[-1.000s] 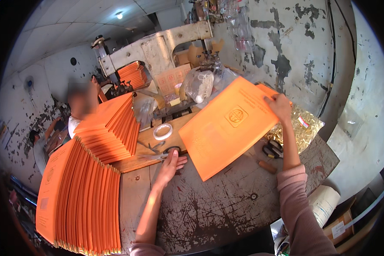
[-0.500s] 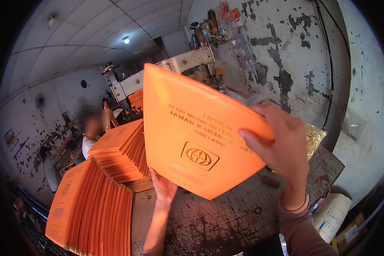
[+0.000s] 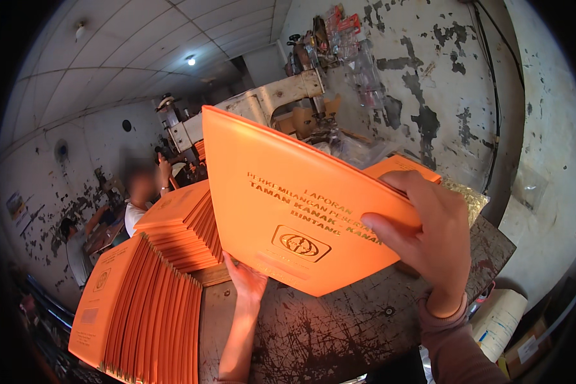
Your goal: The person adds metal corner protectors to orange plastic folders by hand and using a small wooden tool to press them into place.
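Note:
An orange report folder [image 3: 281,198] with gold stamped lettering and an emblem is raised, tilted, above the table. My right hand [image 3: 432,237] grips its right edge, thumb on the front cover and fingers behind. At the lower left edge, my left hand [image 3: 246,281] holds the folder from beneath, some fingers hidden behind it. Left of my hands stands a long stack of matching orange folders [image 3: 134,313], with another pile [image 3: 179,224] just beyond. Part of one more orange folder [image 3: 406,168] shows behind the raised one.
The dark scratched table [image 3: 326,333] lies under my hands. A metal press machine [image 3: 256,102] stands behind the folder. Gold foil [image 3: 477,205] lies at the right, near a white roll [image 3: 499,326]. A co-worker [image 3: 141,192] is at the left, with another person [image 3: 77,249] farther back.
The raised folder has turned slightly and dropped a little at its top, with my right hand shifting slightly right and down. An orange folder behind it has come into view.

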A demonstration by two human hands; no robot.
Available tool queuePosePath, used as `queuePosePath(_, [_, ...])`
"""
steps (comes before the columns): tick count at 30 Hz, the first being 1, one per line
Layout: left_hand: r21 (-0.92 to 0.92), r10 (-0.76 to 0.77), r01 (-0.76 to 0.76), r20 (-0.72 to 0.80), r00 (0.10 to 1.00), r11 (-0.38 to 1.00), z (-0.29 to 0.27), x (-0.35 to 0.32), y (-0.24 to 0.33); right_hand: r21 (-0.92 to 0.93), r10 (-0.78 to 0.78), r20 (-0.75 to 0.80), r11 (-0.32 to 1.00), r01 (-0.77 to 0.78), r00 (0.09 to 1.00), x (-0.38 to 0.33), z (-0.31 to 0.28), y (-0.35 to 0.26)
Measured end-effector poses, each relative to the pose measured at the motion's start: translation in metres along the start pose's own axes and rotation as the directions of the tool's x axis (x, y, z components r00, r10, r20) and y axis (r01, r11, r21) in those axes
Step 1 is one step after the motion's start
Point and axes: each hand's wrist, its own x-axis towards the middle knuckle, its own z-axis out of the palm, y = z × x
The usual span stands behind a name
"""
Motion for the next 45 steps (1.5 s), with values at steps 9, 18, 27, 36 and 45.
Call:
queuePosePath(9, [0.012, 0.016, -0.016, 0.047, 0.999, 1.000, -0.002, -0.001, 0.000, 0.062, 0.089, 0.075, 0.994, -0.093, 0.993, 0.002, 0.001, 0.013])
queuePosePath(18, [-0.015, 0.028, -0.027, 0.037, 0.999, 1.000, -0.004, 0.001, -0.001, 0.092, 0.131, 0.074, 0.986, -0.138, 0.989, 0.003, 0.007, 0.027])
queuePosePath(27, [-0.036, 0.013, -0.009, 0.107, 0.994, 0.999, 0.009, -0.006, 0.000, 0.266, 0.288, 0.192, 0.905, -0.332, 0.938, 0.009, 0.012, 0.074])
queuePosePath(36, [0.170, 0.090, -0.126, 0.203, 0.975, 0.977, 0.047, -0.029, 0.046, 0.479, 0.493, 0.186, 0.710, -0.516, 0.850, 0.008, 0.008, 0.101])
queuePosePath(45, [0.489, 0.478, -0.489, 0.157, 0.864, 0.722, 0.078, -0.058, 0.081, 0.542, 0.264, 0.609, 0.550, -0.635, 0.748, -0.004, 0.030, 0.129])
